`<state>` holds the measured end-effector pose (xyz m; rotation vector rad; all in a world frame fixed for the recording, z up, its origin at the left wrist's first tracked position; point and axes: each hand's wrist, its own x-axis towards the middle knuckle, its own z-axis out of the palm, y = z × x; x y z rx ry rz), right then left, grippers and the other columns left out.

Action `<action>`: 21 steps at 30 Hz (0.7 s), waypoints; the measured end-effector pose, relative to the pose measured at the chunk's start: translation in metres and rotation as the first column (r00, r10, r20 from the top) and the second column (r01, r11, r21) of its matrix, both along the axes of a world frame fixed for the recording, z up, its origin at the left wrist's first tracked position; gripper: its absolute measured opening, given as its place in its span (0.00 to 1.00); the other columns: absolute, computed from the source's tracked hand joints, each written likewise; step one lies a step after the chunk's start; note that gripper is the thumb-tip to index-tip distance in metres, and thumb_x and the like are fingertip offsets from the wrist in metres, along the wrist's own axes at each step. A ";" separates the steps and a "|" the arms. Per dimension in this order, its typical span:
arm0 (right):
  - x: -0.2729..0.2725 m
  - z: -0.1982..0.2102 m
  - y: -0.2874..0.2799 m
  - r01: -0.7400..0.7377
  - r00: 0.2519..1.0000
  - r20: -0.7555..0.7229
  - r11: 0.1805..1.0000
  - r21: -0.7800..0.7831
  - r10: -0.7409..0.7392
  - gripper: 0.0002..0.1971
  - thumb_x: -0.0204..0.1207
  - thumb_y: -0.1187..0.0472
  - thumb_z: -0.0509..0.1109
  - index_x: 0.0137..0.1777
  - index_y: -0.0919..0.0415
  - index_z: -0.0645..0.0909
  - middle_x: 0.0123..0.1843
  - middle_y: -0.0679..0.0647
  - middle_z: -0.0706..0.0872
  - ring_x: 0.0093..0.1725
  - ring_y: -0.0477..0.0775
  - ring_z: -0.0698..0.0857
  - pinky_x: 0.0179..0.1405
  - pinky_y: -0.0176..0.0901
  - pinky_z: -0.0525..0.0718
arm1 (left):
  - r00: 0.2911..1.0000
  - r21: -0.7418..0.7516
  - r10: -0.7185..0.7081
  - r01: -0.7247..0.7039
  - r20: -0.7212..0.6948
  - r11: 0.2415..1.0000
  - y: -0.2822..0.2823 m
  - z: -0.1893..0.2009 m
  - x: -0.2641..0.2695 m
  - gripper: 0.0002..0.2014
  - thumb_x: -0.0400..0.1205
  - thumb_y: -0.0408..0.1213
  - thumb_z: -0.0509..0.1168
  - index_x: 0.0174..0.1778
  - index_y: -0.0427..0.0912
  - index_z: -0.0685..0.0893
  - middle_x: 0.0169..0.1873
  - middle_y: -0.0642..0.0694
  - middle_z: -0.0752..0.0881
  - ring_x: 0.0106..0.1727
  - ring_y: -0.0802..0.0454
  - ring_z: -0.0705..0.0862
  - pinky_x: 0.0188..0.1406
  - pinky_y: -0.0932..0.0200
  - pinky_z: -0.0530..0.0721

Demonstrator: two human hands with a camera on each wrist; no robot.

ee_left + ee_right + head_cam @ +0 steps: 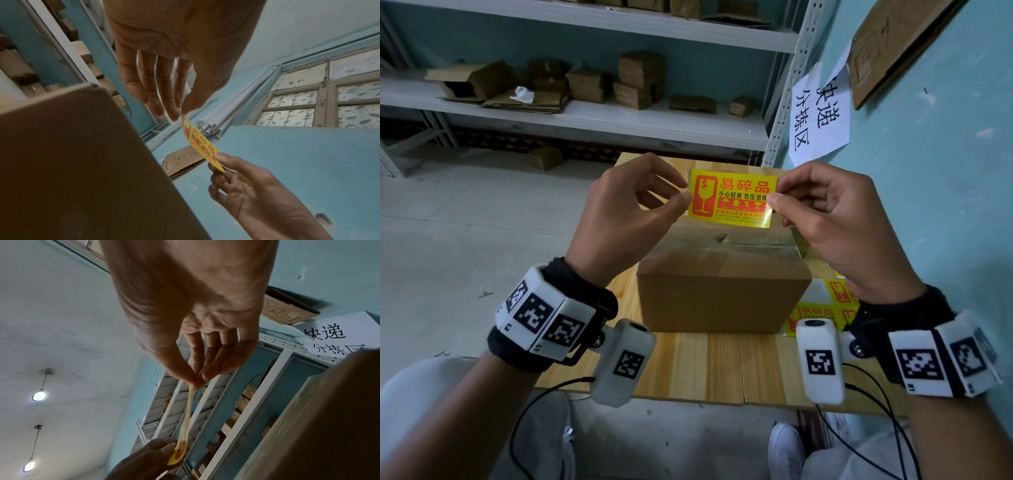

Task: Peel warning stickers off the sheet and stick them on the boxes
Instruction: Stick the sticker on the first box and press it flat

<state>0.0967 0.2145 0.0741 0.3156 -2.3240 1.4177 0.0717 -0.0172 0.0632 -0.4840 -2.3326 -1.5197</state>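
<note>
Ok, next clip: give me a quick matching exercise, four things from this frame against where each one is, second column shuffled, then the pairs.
Things:
1. sticker
2. cardboard box
3. sticker sheet
4. paper sign

Places:
A. fixed on the blue wall by the shelf post
B. lying on the wooden table to the right of the box
C. pinched at its two short ends by the left hand and the right hand, in the air
D. standing on the table under the hands

Pairs: 1-C, 2-D, 3-B, 4-A
</note>
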 end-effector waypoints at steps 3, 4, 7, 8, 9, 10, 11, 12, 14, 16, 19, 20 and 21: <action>-0.001 -0.001 0.000 -0.006 1.000 0.014 1.000 -0.008 0.006 0.01 0.77 0.66 0.77 0.45 0.62 0.87 0.39 0.51 0.89 0.38 0.46 0.86 0.45 0.44 0.87 | 1.000 -0.009 0.003 -0.003 0.008 1.000 -0.001 -0.002 -0.001 0.08 0.78 0.39 0.73 0.51 0.44 0.85 0.39 0.51 0.90 0.40 0.56 0.89 0.34 0.62 0.83; -0.001 -0.001 0.000 -0.008 1.000 0.018 1.000 -0.011 0.008 0.01 0.77 0.66 0.77 0.45 0.62 0.87 0.40 0.51 0.89 0.38 0.46 0.86 0.45 0.44 0.87 | 1.000 -0.012 0.001 -0.001 0.012 1.000 -0.001 -0.002 -0.001 0.08 0.78 0.38 0.73 0.51 0.44 0.85 0.39 0.50 0.90 0.40 0.55 0.89 0.34 0.62 0.83; -0.003 -0.002 0.001 -0.016 0.999 0.032 0.999 -0.030 0.017 0.02 0.77 0.66 0.77 0.45 0.62 0.87 0.39 0.51 0.89 0.36 0.46 0.86 0.43 0.42 0.86 | 1.000 -0.011 -0.005 0.005 0.027 1.000 -0.002 -0.003 -0.003 0.08 0.78 0.38 0.73 0.51 0.43 0.86 0.39 0.50 0.90 0.39 0.57 0.89 0.33 0.63 0.82; -0.003 -0.002 0.001 -0.020 0.999 0.041 0.999 -0.040 0.022 0.02 0.77 0.67 0.77 0.45 0.62 0.86 0.38 0.51 0.89 0.35 0.46 0.85 0.42 0.40 0.86 | 0.999 -0.005 -0.005 0.005 0.035 1.000 -0.002 -0.003 -0.004 0.08 0.78 0.38 0.73 0.51 0.43 0.86 0.38 0.50 0.90 0.38 0.58 0.89 0.32 0.65 0.81; -0.004 -0.003 0.001 -0.025 0.998 0.050 0.998 -0.051 0.028 0.02 0.77 0.67 0.77 0.45 0.63 0.86 0.38 0.51 0.88 0.35 0.45 0.85 0.41 0.39 0.85 | 0.999 0.003 -0.004 0.004 0.042 1.000 -0.002 -0.003 -0.005 0.08 0.78 0.38 0.73 0.51 0.43 0.86 0.39 0.50 0.90 0.38 0.58 0.89 0.32 0.66 0.81; -0.004 -0.003 0.001 -0.029 0.998 0.058 0.998 -0.061 0.032 0.02 0.77 0.67 0.77 0.45 0.63 0.86 0.37 0.50 0.88 0.34 0.45 0.84 0.40 0.37 0.84 | 0.999 0.008 -0.003 0.003 0.045 1.000 -0.003 -0.004 -0.006 0.07 0.78 0.39 0.73 0.50 0.43 0.86 0.39 0.50 0.90 0.38 0.58 0.89 0.32 0.66 0.80; -0.005 -0.003 0.001 -0.031 0.997 0.064 0.997 -0.068 0.035 0.02 0.77 0.68 0.77 0.45 0.63 0.86 0.36 0.49 0.88 0.33 0.44 0.84 0.39 0.36 0.84 | 0.999 0.005 -0.003 0.003 0.046 1.000 -0.002 -0.005 -0.007 0.07 0.78 0.40 0.73 0.50 0.44 0.86 0.40 0.50 0.90 0.39 0.57 0.89 0.32 0.66 0.80; -0.006 -0.003 0.002 -0.033 0.997 0.068 0.997 -0.072 0.038 0.02 0.77 0.67 0.77 0.45 0.63 0.86 0.36 0.48 0.88 0.33 0.44 0.84 0.39 0.35 0.84 | 0.999 -0.003 -0.003 0.004 0.044 1.000 -0.002 -0.005 -0.007 0.08 0.78 0.41 0.73 0.50 0.44 0.86 0.40 0.51 0.90 0.39 0.57 0.88 0.32 0.66 0.80; -0.007 -0.004 0.002 -0.037 0.996 0.073 0.997 -0.071 0.042 0.02 0.77 0.67 0.77 0.44 0.62 0.87 0.36 0.47 0.88 0.33 0.44 0.84 0.39 0.36 0.84 | 0.999 -0.016 -0.004 0.005 0.047 1.000 0.000 -0.006 -0.008 0.09 0.80 0.44 0.71 0.49 0.44 0.86 0.39 0.52 0.89 0.38 0.58 0.88 0.31 0.68 0.80; -0.007 -0.005 0.002 -0.040 0.996 0.072 0.997 -0.063 0.045 0.03 0.77 0.67 0.77 0.44 0.61 0.87 0.37 0.48 0.88 0.34 0.45 0.85 0.41 0.38 0.85 | 0.998 0.010 -0.013 0.013 0.065 1.000 0.001 -0.004 -0.007 0.10 0.84 0.47 0.64 0.48 0.44 0.85 0.39 0.52 0.90 0.38 0.56 0.88 0.28 0.68 0.80; -0.007 -0.006 0.003 -0.036 0.997 0.061 0.999 -0.037 0.038 0.03 0.77 0.67 0.78 0.44 0.60 0.87 0.39 0.50 0.89 0.37 0.46 0.86 0.44 0.40 0.85 | 0.994 0.070 -0.043 0.037 0.099 0.997 0.004 0.000 -0.006 0.16 0.86 0.51 0.57 0.48 0.45 0.85 0.39 0.51 0.90 0.38 0.55 0.89 0.28 0.64 0.82; -0.007 -0.006 0.003 -0.034 0.998 0.059 0.999 -0.031 0.036 0.03 0.76 0.67 0.78 0.44 0.60 0.87 0.40 0.51 0.89 0.38 0.46 0.86 0.44 0.40 0.85 | 0.995 0.063 -0.045 0.040 0.090 0.997 0.004 0.001 -0.006 0.15 0.85 0.52 0.60 0.48 0.44 0.85 0.39 0.51 0.91 0.38 0.55 0.89 0.28 0.64 0.82; -0.007 -0.006 0.003 -0.032 0.998 0.060 0.999 -0.029 0.034 0.02 0.76 0.67 0.78 0.44 0.61 0.87 0.40 0.51 0.89 0.38 0.46 0.86 0.44 0.40 0.85 | 0.997 0.043 -0.041 0.038 0.072 0.998 0.005 0.001 -0.006 0.14 0.83 0.52 0.64 0.49 0.44 0.85 0.39 0.51 0.91 0.38 0.57 0.89 0.29 0.66 0.81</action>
